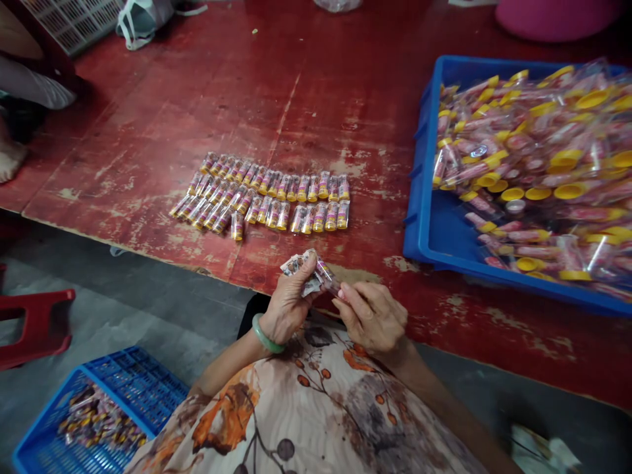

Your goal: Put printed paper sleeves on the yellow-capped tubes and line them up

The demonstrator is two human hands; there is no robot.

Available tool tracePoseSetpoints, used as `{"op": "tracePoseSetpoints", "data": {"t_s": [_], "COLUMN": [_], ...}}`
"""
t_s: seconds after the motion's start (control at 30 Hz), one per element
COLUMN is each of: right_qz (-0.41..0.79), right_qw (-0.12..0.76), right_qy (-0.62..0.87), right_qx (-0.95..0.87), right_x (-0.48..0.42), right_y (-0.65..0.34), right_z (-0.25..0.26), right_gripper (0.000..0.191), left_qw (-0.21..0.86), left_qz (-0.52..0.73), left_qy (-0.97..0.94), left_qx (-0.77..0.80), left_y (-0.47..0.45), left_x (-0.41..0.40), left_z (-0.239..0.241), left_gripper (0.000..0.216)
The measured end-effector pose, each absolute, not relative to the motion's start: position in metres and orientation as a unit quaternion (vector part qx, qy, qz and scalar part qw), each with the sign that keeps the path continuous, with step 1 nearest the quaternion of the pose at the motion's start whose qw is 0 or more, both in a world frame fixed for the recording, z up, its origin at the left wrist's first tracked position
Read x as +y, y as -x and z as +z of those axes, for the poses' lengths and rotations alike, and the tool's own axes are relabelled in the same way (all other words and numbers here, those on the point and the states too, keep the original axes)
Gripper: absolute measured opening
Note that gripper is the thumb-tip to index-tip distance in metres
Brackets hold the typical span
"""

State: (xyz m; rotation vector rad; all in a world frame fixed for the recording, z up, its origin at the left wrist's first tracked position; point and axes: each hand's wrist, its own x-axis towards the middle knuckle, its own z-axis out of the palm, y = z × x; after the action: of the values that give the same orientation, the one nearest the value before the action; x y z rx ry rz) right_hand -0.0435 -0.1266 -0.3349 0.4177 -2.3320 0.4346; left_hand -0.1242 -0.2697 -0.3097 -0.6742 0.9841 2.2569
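My left hand (291, 296), with a green bangle on its wrist, is closed around some small printed sheets (295, 264) and a small clear tube (326, 273). Its thumb presses the sheets flat. The fingers of my right hand (372, 313) pinch the near end of the same tube, and the fingertips partly hide that end. Just beyond my hands, small capped tubes (276, 191) with yellow ends and purple-pink labels lie side by side in two uneven rows on the red table (375, 118).
A blue tray (422, 197) at the right holds a heap of clear tubes with yellow caps. Below the table's left edge, a blue basket (162, 388) contains similar small tubes. A red stool (37, 322) stands beyond it. Another person's foot (10, 158) shows at far left.
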Motion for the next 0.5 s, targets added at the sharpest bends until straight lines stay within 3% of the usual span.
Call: {"op": "tracePoseSetpoints", "data": {"t_s": [0.13, 0.37, 0.5], "right_qz": [0.226, 0.206, 0.189], "right_qw": [0.358, 0.368, 0.389], "right_qy": [-0.143, -0.112, -0.127], "right_qx": [-0.895, -0.900, -0.893], "right_x": [-0.130, -0.138, -0.139], "right_y": [0.043, 0.044, 0.050], "right_z": [-0.337, -0.335, -0.333], "right_gripper": [0.049, 0.034, 0.032], "left_qw": [0.281, 0.208, 0.218], "left_qz": [0.845, 0.860, 0.857], "left_qy": [0.231, 0.171, 0.148], "left_qx": [0.391, 0.434, 0.443], "left_y": [0.122, 0.118, 0.116], "left_x": [-0.270, -0.265, -0.263], "left_z": [-0.309, -0.313, -0.317], "left_gripper": [0.034, 0.032, 0.030]}}
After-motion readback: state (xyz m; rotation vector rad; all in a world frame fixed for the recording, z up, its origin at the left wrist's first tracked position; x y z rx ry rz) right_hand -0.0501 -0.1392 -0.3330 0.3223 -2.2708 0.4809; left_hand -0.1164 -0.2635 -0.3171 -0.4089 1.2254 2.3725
